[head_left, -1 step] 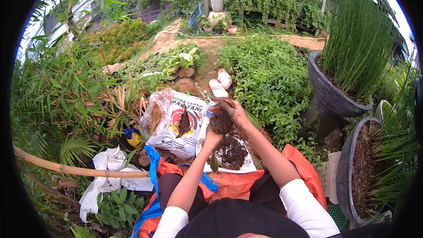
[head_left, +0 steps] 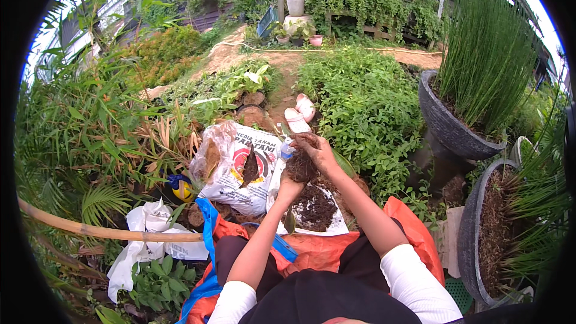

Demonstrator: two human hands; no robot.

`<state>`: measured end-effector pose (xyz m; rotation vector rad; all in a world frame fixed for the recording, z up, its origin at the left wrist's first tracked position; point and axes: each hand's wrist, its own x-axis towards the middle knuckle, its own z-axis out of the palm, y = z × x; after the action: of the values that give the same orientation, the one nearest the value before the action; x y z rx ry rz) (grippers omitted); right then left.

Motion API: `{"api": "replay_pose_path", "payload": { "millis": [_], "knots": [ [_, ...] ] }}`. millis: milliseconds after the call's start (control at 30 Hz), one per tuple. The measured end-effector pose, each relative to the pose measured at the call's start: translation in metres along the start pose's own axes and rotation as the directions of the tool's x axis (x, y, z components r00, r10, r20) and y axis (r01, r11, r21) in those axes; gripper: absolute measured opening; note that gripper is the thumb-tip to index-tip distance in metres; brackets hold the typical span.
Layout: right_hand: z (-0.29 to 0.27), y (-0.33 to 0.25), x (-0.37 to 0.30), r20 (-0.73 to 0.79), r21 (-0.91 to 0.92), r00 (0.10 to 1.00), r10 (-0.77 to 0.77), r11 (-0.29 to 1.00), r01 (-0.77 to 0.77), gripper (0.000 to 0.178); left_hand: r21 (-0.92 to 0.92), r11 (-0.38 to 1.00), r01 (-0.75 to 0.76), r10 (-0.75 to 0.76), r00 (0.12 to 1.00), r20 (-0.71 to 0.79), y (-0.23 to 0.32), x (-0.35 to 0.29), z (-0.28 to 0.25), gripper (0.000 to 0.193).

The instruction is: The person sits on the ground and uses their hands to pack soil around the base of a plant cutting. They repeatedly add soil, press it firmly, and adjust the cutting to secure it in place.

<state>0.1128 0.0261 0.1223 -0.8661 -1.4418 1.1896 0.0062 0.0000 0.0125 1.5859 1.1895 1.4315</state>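
My left hand (head_left: 291, 187) is closed around the underside of a dark, round, fibrous root ball (head_left: 302, 168). From above and to the right, my right hand (head_left: 321, 153) closes over its top, with soil-stained fingers. Below the ball, a heap of dark soil (head_left: 318, 207) lies on a white sheet (head_left: 337, 228). A brownish-green leaf (head_left: 290, 221) hangs just under my left wrist. Behind the hands stands a small clear and blue item (head_left: 285, 148), partly hidden. To the left leans a white printed sack (head_left: 231, 189) with a dry brown leaf (head_left: 250, 168) on it.
An orange tarp (head_left: 315, 252) with blue edging lies under my legs. Large grey pots (head_left: 474, 234) of tall green plants stand on the right. Pink clogs (head_left: 296, 120) sit on the path ahead. A bamboo pole (head_left: 108, 228) crosses the left, above a crumpled white bag (head_left: 138, 249).
My right fingers have shifted very slightly on the root ball. The leaf below my left wrist has moved a little.
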Motion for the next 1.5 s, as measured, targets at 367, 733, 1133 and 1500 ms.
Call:
{"api": "replay_pose_path", "payload": {
  "millis": [367,733,1133,1500],
  "knots": [
    [0.012,0.012,-0.016,0.242,-0.671,0.969,-0.049,0.713,0.204,0.03,0.553,0.801,-0.231,0.283,0.959,-0.009,-0.016,-0.005,0.002,0.028],
    [0.003,0.036,-0.003,0.202,-0.429,0.979,0.02,0.9,0.07,0.024,0.473,0.871,-0.132,0.102,0.991,0.09,-0.048,-0.004,0.003,0.044],
    [0.004,0.025,-0.008,0.065,-0.076,0.997,0.03,0.997,-0.025,0.024,0.346,0.926,-0.148,0.103,0.984,0.146,-0.015,0.0,-0.003,0.042],
    [0.002,0.017,0.001,0.265,0.017,0.931,0.251,0.964,-0.265,0.036,-0.144,0.906,0.399,-0.376,0.912,0.164,-0.002,-0.007,0.002,0.052]
  ]
}}
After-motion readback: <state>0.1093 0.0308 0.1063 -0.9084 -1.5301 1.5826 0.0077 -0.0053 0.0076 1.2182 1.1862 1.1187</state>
